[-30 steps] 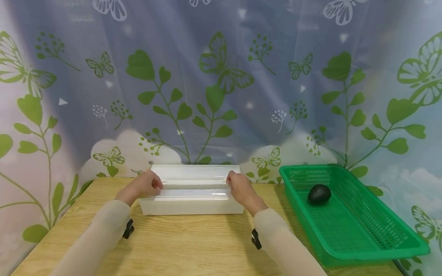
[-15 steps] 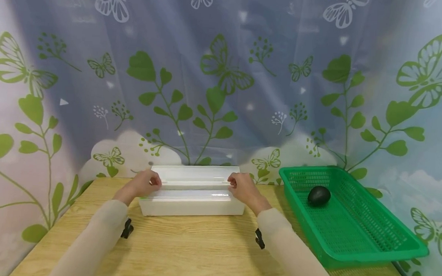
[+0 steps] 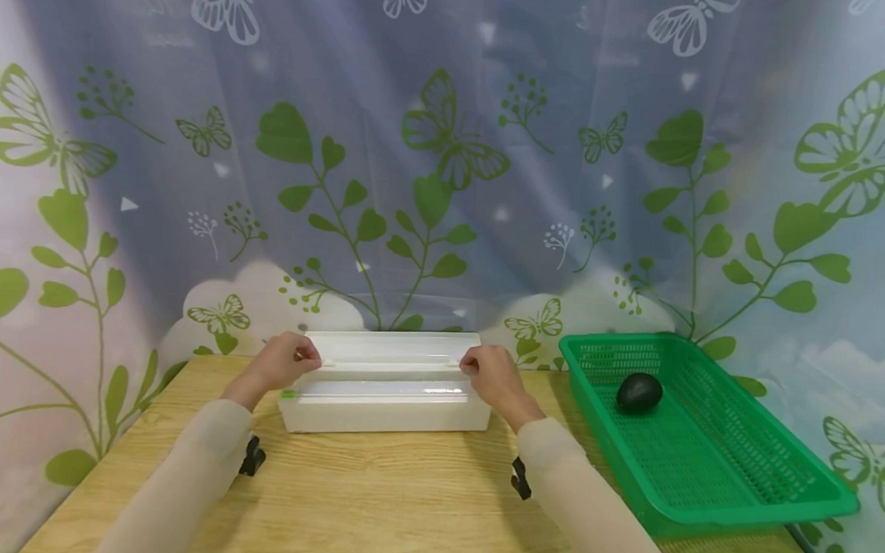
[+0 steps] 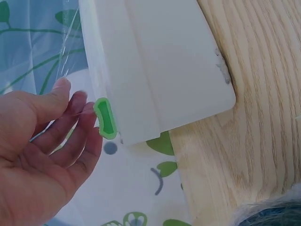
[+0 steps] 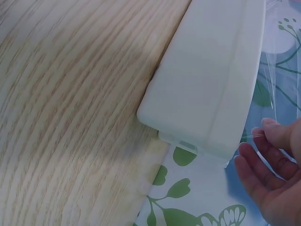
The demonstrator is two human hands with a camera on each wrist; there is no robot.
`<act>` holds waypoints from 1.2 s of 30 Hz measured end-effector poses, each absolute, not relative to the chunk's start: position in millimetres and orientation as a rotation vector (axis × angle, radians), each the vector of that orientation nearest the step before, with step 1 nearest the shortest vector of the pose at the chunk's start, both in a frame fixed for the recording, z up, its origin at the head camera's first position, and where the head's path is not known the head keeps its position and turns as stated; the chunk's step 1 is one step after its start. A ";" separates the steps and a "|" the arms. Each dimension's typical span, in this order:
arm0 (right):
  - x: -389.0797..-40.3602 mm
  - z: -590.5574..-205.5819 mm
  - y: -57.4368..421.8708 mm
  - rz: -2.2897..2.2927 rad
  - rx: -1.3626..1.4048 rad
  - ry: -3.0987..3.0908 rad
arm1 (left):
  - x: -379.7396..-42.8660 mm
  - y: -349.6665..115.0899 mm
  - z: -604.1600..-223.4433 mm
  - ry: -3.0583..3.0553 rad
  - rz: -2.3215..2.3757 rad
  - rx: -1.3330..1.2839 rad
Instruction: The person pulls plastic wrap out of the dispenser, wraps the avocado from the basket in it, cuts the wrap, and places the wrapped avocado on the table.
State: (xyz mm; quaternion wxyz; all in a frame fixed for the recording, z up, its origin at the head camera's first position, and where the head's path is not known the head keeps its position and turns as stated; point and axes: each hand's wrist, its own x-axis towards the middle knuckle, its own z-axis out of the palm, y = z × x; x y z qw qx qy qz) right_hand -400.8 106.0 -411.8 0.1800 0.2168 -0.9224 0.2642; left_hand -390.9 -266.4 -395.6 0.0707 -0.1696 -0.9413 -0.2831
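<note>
A long white cling film dispenser (image 3: 390,416) stands on the table against the backdrop, its lid (image 3: 386,343) raised. Clear cling film (image 3: 384,389) lies shiny across its front part. At the left end my left hand (image 3: 280,361) pinches an edge of the film between thumb and fingers; the left wrist view shows the sheet (image 4: 70,42) stretching up from the thumb. Beside those fingers sits a green cutter slider (image 4: 106,118). My right hand (image 3: 493,379) pinches the film at the right end, where the right wrist view shows a clear strand at the fingertips (image 5: 269,123).
To the right, a green plastic basket (image 3: 738,513) holds a dark avocado-like fruit (image 3: 639,393). The wooden table (image 3: 386,499) extends in front of the dispenser. A patterned curtain (image 3: 442,293) hangs right behind it.
My left hand has shifted slightly left and up, uncovering the green slider. My right hand has moved a little to the right. The dispenser and the basket stay put.
</note>
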 end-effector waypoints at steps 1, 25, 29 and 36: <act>-400.6 -411.5 106.0 0.761 0.608 -2.610 | -390.9 -266.8 -395.2 -2.831 -0.864 -0.511; -410.9 -401.4 111.1 1.161 0.518 -2.596 | -386.2 -273.0 -377.5 -2.754 -1.250 -0.469; -411.5 -397.5 112.6 1.229 0.541 -2.577 | -382.3 -273.3 -371.7 -2.756 -1.375 -0.430; -409.0 -387.5 112.9 1.326 0.531 -2.564 | -378.2 -274.2 -362.0 -2.742 -1.454 -0.398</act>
